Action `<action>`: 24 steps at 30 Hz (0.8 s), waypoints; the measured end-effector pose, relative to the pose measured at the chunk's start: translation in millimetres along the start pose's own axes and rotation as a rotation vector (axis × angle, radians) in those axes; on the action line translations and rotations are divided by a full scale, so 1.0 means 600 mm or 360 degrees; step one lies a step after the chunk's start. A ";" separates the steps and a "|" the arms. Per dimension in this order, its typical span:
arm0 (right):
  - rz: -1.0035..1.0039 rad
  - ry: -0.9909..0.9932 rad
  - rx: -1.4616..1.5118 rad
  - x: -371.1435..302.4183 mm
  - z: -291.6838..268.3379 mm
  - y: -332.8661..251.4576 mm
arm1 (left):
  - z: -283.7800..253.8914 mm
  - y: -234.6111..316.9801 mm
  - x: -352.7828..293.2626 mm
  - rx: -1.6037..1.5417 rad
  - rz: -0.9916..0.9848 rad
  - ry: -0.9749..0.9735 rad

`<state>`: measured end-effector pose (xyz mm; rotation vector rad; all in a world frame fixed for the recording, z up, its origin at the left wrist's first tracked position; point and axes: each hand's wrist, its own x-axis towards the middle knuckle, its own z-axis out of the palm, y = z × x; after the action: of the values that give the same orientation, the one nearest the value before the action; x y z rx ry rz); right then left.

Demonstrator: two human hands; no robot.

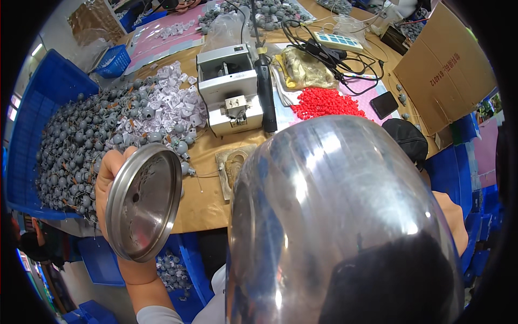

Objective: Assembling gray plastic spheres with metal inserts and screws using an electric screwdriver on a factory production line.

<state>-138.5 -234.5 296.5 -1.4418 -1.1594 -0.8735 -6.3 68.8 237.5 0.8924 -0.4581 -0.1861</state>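
Observation:
A round metal lid (145,202) is gripped at its far-left rim by my left hand (104,181), with its hollow side and a small central hole facing me. Close up, a large shiny metal vessel (334,200) fills the lower middle and right, hiding much of the bench. My right hand (452,220) shows at the vessel's right side and seems to hold it up, though most of its fingers are hidden behind the metal. The lid and the vessel are apart.
On the left, a blue crate (24,156) stands by heaped grey bulb-shaped parts (81,140) and white plastic pieces (167,97). Behind the vessel are a small bench machine (229,86), red beads (326,102), tangled black cables (324,51), a black phone-like slab (384,105) and a cardboard box (448,70).

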 end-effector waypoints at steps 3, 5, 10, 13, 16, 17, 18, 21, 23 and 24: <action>-0.0013 -0.0026 0.0013 -0.001 -0.002 0.007 | 0.020 0.000 -0.002 0.0037 -0.0011 0.0013; 0.0090 -0.0118 -0.0006 0.008 -0.014 -0.004 | 0.019 0.008 -0.006 0.0169 -0.0034 -0.0001; 0.0178 -0.0122 -0.0112 0.019 -0.013 -0.015 | 0.028 0.008 -0.008 0.0295 -0.0006 -0.0065; 0.0124 -0.0021 -0.0132 0.020 -0.010 -0.016 | 0.031 0.008 -0.009 0.0275 0.0001 -0.0084; -0.0035 0.0138 -0.0176 0.003 0.000 -0.003 | 0.035 0.008 -0.011 0.0252 -0.0014 -0.0040; -0.0054 0.0107 -0.0211 -0.007 -0.003 -0.001 | 0.037 0.007 -0.012 0.0242 -0.0018 -0.0025; -0.0069 0.0061 -0.0224 -0.009 -0.009 -0.002 | 0.033 0.007 -0.010 0.0218 -0.0042 -0.0060; -0.0047 -0.0088 -0.0227 0.011 -0.027 -0.006 | 0.042 0.005 -0.008 0.0212 -0.0052 -0.0063; 0.0108 -0.0174 -0.0250 0.022 -0.035 -0.021 | 0.037 -0.001 -0.004 0.0175 -0.0064 -0.0086; 0.0237 -0.0205 -0.0204 0.019 -0.039 -0.027 | 0.035 -0.005 0.000 0.0154 -0.0074 -0.0097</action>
<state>-149.6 -255.4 316.4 -1.6874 -1.0905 -0.7719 -16.1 52.2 246.5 0.9947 -0.5067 -0.2356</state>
